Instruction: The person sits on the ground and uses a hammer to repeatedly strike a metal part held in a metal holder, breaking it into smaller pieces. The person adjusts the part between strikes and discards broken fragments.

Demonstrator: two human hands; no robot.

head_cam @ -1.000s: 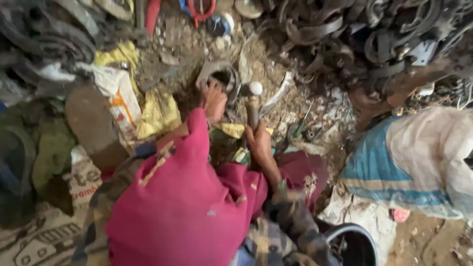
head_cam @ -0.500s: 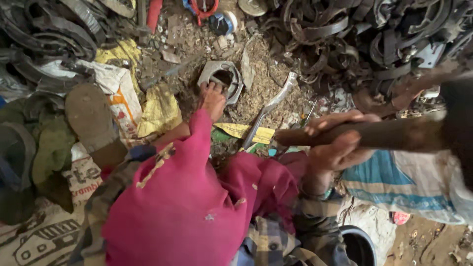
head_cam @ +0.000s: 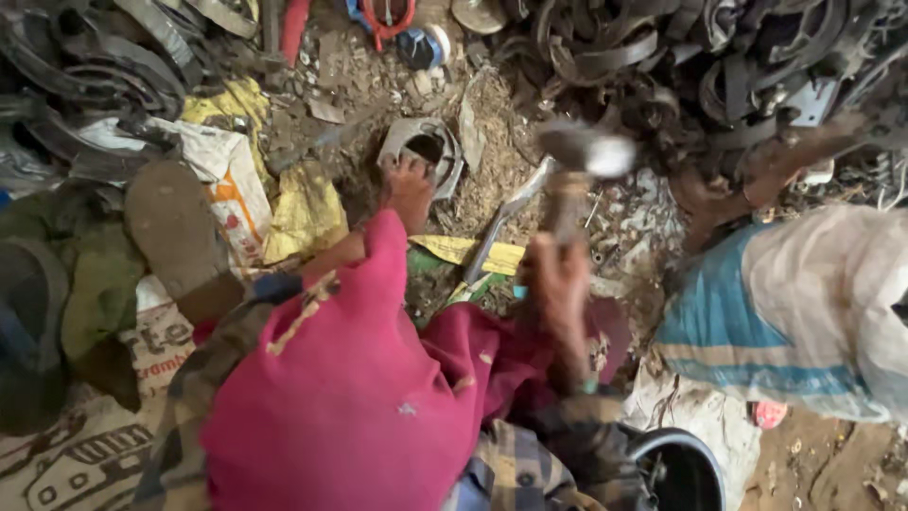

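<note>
On the dirt floor [head_cam: 492,189]: one curved grey metal piece [head_cam: 421,151], lying among debris at top centre.
Hands: two, both the person's own.
Left hand [head_cam: 409,187]: pressed on the metal piece's lower edge; fingers bent, whether it gripped or only pushed down, cannot tell.
Right hand [head_cam: 558,284]: grip wrapped tight round one hammer [head_cam: 577,175].
Hammer axis: long axis near upright in view, handle down at the hand, blurred head up, pointing away from the person.
Nearby: one flat metal strip [head_cam: 501,222], one black bucket [head_cam: 686,468].

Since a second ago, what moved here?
The right hand swung the hammer up and off to the right, then back down toward the middle, gripped throughout. The left hand stayed on the metal piece on the ground.
</note>
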